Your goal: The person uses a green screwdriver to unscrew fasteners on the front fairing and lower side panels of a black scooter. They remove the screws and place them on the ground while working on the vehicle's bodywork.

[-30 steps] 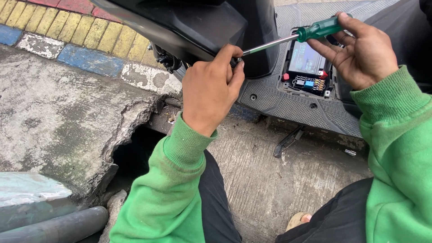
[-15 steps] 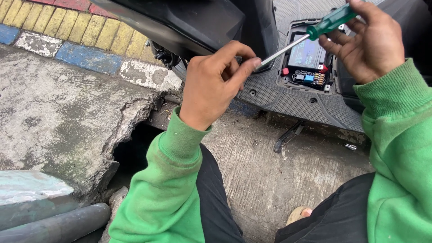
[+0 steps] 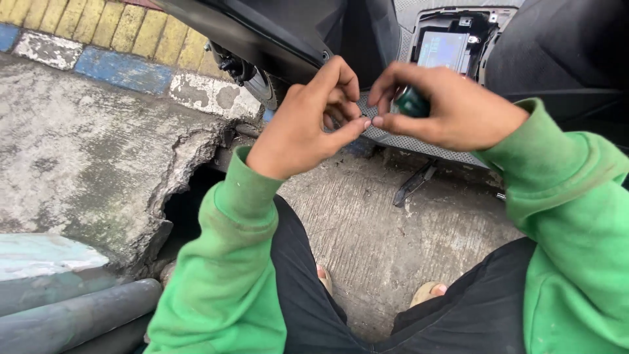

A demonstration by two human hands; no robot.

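The green screwdriver handle (image 3: 413, 103) sits tucked in the right hand (image 3: 452, 111), whose fingers curl around it, index tip forward. The left hand (image 3: 308, 124) meets it from the left, thumb and forefinger pinched together at the right hand's fingertips. Both hover near the scooter's footboard (image 3: 419, 141), below the open battery compartment (image 3: 452, 46).

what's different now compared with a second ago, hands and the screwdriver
The right hand has drawn in to meet the left hand, fingertips almost touching. The screwdriver, earlier held out with its shaft showing, is now tucked in the right palm. The open scooter compartment looks unchanged.
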